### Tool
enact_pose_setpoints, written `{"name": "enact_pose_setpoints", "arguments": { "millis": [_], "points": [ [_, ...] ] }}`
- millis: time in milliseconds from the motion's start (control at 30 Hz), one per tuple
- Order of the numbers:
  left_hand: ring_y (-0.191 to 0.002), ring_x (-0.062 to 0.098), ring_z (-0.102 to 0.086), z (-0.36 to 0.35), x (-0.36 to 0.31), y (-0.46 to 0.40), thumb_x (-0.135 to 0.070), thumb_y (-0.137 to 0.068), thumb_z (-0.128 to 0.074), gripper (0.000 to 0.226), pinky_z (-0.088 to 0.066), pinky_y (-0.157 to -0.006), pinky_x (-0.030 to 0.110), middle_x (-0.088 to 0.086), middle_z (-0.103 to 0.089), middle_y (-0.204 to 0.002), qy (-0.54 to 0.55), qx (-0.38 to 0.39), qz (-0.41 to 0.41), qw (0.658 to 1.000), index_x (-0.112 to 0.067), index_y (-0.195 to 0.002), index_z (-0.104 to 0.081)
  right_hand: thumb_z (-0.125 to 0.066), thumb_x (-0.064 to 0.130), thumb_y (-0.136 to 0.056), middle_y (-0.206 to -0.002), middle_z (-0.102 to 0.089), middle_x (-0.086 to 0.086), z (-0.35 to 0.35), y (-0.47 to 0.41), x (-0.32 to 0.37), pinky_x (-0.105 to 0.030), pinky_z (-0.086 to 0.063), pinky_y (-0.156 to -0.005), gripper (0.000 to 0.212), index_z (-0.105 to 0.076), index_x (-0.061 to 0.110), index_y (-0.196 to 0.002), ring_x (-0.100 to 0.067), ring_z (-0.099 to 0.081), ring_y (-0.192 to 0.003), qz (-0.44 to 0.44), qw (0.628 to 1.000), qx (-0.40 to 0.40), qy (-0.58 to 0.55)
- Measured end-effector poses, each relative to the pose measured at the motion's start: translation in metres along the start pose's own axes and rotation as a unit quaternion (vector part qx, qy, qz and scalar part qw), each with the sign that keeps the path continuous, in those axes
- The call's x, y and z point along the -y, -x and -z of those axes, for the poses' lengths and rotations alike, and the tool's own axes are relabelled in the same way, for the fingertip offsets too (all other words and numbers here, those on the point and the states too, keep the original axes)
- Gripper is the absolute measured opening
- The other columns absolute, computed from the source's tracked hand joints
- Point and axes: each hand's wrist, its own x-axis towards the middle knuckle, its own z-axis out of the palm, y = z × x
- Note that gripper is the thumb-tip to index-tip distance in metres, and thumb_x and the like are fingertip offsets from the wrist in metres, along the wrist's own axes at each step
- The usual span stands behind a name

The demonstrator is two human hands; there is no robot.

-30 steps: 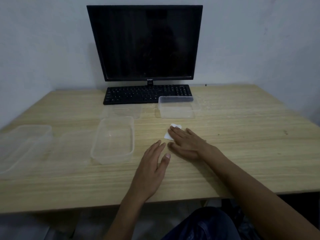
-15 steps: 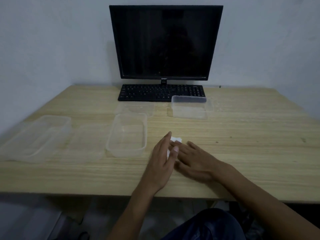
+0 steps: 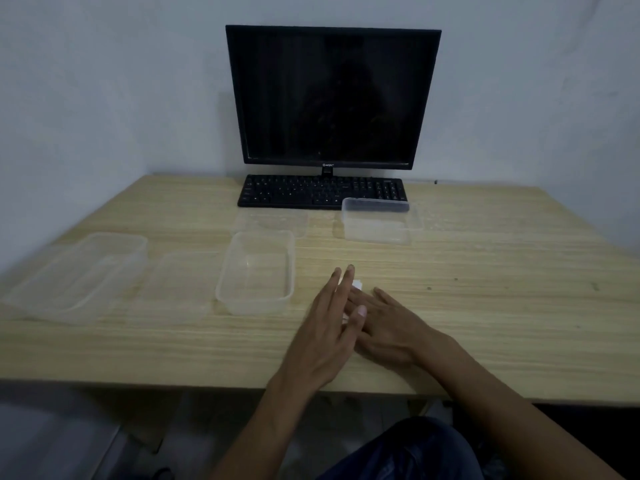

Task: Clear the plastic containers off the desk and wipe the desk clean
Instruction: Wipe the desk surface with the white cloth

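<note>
1. Hands first: the left hand now lies across the fingers of the right hand, its own fingers straight and holding nothing; half a second ago it only reached alongside, and a second ago it lay apart on the tabletop.
2. The right hand rests flat, fingers extended, pressing the white tissue against the wood; only a small corner of the tissue shows past the left fingers, less than before.
3. The nearest plastic container stands open just left of the hands, not touching them, as in the earlier frames.
4. A larger container sits at the far left edge, with a flat clear lid between the two; both are unmoved.
5. Another container stands against the front of the keyboard, and a second lid lies left of it.
6. The dark monitor stands behind the keyboard; the view has swung left, so it appears more central than earlier.
</note>
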Motion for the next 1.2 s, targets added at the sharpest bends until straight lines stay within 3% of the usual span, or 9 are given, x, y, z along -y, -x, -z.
{"name": "enact_pose_setpoints", "arguments": {
  "millis": [133,267,367,467,633,800,1000,1200],
  "points": [
    [-0.144,-0.005,0.003,-0.002,0.002,-0.001,-0.074,-0.088,-0.010,0.063,-0.015,-0.120,0.041,-0.023,0.002,-0.159,-0.041,0.010,0.002,0.999,-0.052,-0.145,0.003,-0.014,0.053,-0.100,-0.158,0.012,0.012,-0.005,0.021,-0.006,-0.027,0.011,-0.116,0.061,0.007,0.029,-0.152,0.005,0.016,-0.142,-0.011,1.000,-0.007,0.005],
    [-0.142,-0.008,0.004,0.002,0.010,0.008,-0.064,-0.090,-0.016,0.066,-0.008,-0.120,0.027,-0.021,-0.004,-0.159,-0.081,0.023,0.013,0.996,-0.039,-0.150,-0.012,-0.015,0.051,-0.101,-0.157,0.013,0.014,-0.007,0.024,-0.016,-0.025,0.012,-0.114,0.060,0.007,0.030,-0.152,0.006,0.016,-0.141,-0.032,0.999,-0.008,0.014],
    [-0.142,-0.009,-0.005,0.012,0.014,0.016,-0.062,-0.096,-0.020,0.058,-0.013,-0.118,0.020,-0.021,-0.015,-0.156,-0.074,0.006,-0.049,0.996,-0.036,-0.148,-0.023,-0.016,0.048,-0.101,-0.159,0.009,0.010,-0.001,-0.002,-0.025,-0.027,0.008,-0.115,0.059,0.004,0.027,-0.153,0.002,0.011,-0.143,-0.049,0.999,-0.010,0.009],
    [-0.142,-0.005,-0.017,0.024,0.014,0.021,-0.048,-0.098,-0.027,0.050,-0.014,-0.113,0.011,-0.017,-0.025,-0.153,-0.066,-0.036,-0.106,0.991,-0.031,-0.145,-0.031,-0.015,0.047,-0.102,-0.160,0.007,0.006,0.009,-0.039,-0.032,-0.035,0.002,-0.119,0.060,0.002,0.023,-0.154,-0.005,0.005,-0.146,-0.063,0.998,-0.005,0.012],
    [-0.140,0.009,-0.030,0.045,0.026,0.029,-0.033,-0.102,-0.030,0.045,-0.022,-0.114,0.018,-0.003,-0.039,-0.148,-0.167,-0.180,-0.181,0.952,-0.014,-0.139,-0.044,-0.015,0.043,-0.102,-0.161,0.007,0.004,0.012,-0.092,-0.022,-0.036,0.002,-0.120,0.059,0.002,0.021,-0.154,-0.007,0.005,-0.147,-0.050,0.999,0.002,0.002],
    [-0.141,0.016,-0.030,0.061,0.044,0.025,-0.033,-0.099,-0.033,0.046,-0.018,-0.119,0.039,0.005,-0.042,-0.148,-0.281,-0.198,-0.123,0.931,-0.013,-0.140,-0.043,-0.014,0.045,-0.102,-0.161,0.006,0.005,0.007,-0.087,-0.009,-0.034,0.003,-0.120,0.058,0.002,0.023,-0.154,-0.005,0.006,-0.146,-0.014,1.000,-0.005,0.005],
    [-0.143,0.017,-0.025,0.062,0.054,0.023,-0.039,-0.097,-0.033,0.051,-0.004,-0.120,0.038,0.004,-0.037,-0.151,-0.339,-0.160,-0.040,0.926,-0.018,-0.142,-0.041,-0.013,0.049,-0.101,-0.159,0.009,0.011,-0.001,-0.025,0.013,-0.028,0.008,-0.117,0.059,0.005,0.028,-0.153,0.001,0.010,-0.144,0.030,0.999,-0.005,0.016],
    [-0.138,0.022,-0.036,0.060,0.057,0.028,-0.045,-0.097,-0.030,0.055,-0.011,-0.118,0.044,0.007,-0.043,-0.148,-0.362,-0.160,0.004,0.918,-0.016,-0.141,-0.045,-0.017,0.050,-0.101,-0.159,0.010,0.011,-0.005,-0.008,0.013,-0.027,0.009,-0.117,0.061,0.006,0.028,-0.153,0.003,0.012,-0.143,0.019,1.000,-0.003,0.019]
  ]
}}
